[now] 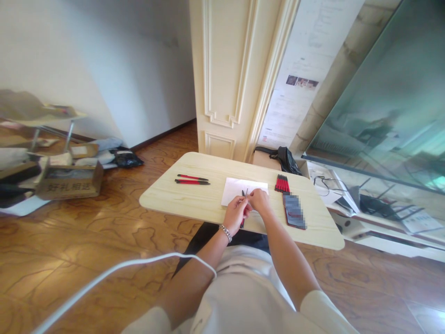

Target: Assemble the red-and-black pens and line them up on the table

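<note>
Cardboard box [69, 189], brown, printed and open-topped, sits on the floor to my left, its contents too blurred to name. On the pale wood-grain table [163, 197] lie two slim red-and-black pens [192, 182] at left and a row of about six red pens with black ends [282, 184] at right. Over one white paper sheet [230, 189], my left hand [236, 211] pinches one red-and-black pen [242, 223]; my right hand's [259, 200] fingers bunch against it, their grip hidden.

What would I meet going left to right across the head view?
Cardboard box, two loose pens, left hand, right hand, row of red-and-black pens, large glossy panel.
</note>
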`<act>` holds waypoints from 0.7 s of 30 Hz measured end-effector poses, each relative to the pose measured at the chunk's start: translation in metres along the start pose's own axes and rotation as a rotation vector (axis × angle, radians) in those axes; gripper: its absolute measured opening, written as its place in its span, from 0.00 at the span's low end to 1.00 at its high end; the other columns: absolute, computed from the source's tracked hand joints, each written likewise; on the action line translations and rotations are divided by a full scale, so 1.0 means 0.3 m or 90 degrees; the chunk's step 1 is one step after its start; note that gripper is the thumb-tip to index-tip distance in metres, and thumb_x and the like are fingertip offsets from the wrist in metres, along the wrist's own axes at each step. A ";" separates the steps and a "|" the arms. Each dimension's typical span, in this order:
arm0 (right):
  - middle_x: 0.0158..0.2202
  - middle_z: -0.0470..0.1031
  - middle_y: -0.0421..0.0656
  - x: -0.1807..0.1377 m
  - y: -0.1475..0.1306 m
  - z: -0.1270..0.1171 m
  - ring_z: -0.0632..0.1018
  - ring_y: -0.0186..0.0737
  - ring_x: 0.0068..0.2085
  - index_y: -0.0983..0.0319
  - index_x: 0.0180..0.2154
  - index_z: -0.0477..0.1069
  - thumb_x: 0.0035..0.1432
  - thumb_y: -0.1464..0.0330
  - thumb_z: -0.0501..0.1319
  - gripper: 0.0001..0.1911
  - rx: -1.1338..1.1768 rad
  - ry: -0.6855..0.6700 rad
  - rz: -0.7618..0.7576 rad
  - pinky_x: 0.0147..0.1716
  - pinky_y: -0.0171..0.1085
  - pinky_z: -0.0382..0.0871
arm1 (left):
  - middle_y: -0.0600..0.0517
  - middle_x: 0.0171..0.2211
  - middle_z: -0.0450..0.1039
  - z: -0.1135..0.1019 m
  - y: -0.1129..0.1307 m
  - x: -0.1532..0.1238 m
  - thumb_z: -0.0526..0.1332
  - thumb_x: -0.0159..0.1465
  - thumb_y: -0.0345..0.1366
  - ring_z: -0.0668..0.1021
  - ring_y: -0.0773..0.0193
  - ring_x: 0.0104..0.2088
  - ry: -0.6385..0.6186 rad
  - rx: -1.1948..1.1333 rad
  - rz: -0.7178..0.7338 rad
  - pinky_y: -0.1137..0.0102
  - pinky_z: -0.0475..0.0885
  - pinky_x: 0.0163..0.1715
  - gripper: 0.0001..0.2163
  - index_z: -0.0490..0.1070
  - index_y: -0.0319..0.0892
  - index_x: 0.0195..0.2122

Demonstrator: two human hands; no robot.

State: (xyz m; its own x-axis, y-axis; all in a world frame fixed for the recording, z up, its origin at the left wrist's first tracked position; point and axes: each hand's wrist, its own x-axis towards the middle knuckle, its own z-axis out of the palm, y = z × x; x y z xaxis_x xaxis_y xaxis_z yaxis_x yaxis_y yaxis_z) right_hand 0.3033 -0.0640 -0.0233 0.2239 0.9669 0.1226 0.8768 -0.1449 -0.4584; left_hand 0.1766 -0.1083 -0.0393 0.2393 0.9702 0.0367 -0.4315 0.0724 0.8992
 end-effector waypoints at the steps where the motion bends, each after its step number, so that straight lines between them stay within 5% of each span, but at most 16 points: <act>1: 0.26 0.77 0.51 -0.001 0.001 -0.008 0.75 0.41 0.30 0.63 0.24 0.76 0.52 0.60 0.59 0.15 0.025 0.009 0.000 0.29 0.36 0.59 | 0.54 0.21 0.70 0.001 0.001 0.000 0.62 0.56 0.47 0.68 0.73 0.17 0.003 0.001 -0.001 0.77 0.56 0.15 0.15 0.68 0.40 0.34; 6: 0.28 0.77 0.45 -0.059 0.004 -0.050 0.74 0.36 0.28 0.64 0.32 0.76 0.58 0.55 0.52 0.22 0.368 -0.005 -0.047 0.29 0.34 0.64 | 0.54 0.21 0.71 0.010 0.007 -0.001 0.62 0.56 0.48 0.68 0.73 0.16 0.002 0.002 -0.002 0.77 0.56 0.15 0.16 0.68 0.39 0.34; 10: 0.28 0.76 0.42 -0.111 -0.009 -0.068 0.74 0.35 0.29 0.63 0.32 0.75 0.50 0.55 0.61 0.18 0.542 -0.092 -0.092 0.30 0.33 0.65 | 0.53 0.22 0.71 0.008 0.008 -0.003 0.62 0.57 0.47 0.68 0.73 0.17 -0.011 0.015 0.009 0.77 0.57 0.16 0.15 0.68 0.39 0.34; 14: 0.32 0.77 0.44 -0.073 -0.005 -0.103 0.74 0.33 0.29 0.63 0.33 0.74 0.49 0.55 0.61 0.18 0.656 0.013 0.001 0.28 0.32 0.64 | 0.52 0.23 0.72 0.005 0.011 -0.005 0.62 0.56 0.46 0.70 0.72 0.18 -0.035 0.030 -0.008 0.76 0.59 0.17 0.15 0.70 0.39 0.36; 17: 0.29 0.77 0.45 -0.023 0.020 -0.125 0.73 0.33 0.26 0.64 0.30 0.75 0.50 0.56 0.59 0.18 0.574 0.069 0.035 0.24 0.31 0.61 | 0.52 0.22 0.72 0.008 0.014 -0.005 0.63 0.55 0.45 0.70 0.72 0.18 -0.026 0.018 -0.027 0.77 0.59 0.17 0.15 0.70 0.38 0.36; 21: 0.21 0.74 0.45 -0.010 0.048 -0.095 0.72 0.35 0.24 0.66 0.21 0.74 0.50 0.61 0.59 0.16 0.208 0.055 0.003 0.24 0.33 0.56 | 0.52 0.22 0.72 0.009 0.016 -0.004 0.64 0.54 0.41 0.70 0.72 0.18 -0.006 -0.017 -0.047 0.77 0.58 0.16 0.13 0.71 0.38 0.36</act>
State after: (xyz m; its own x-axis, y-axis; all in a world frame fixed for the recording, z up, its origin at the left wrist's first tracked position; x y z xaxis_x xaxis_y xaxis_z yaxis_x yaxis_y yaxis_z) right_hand 0.3275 -0.0749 -0.0053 0.2748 0.9428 0.1884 0.6958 -0.0598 -0.7157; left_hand 0.1766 -0.1098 -0.0337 0.2794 0.9599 -0.0247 -0.4361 0.1498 0.8873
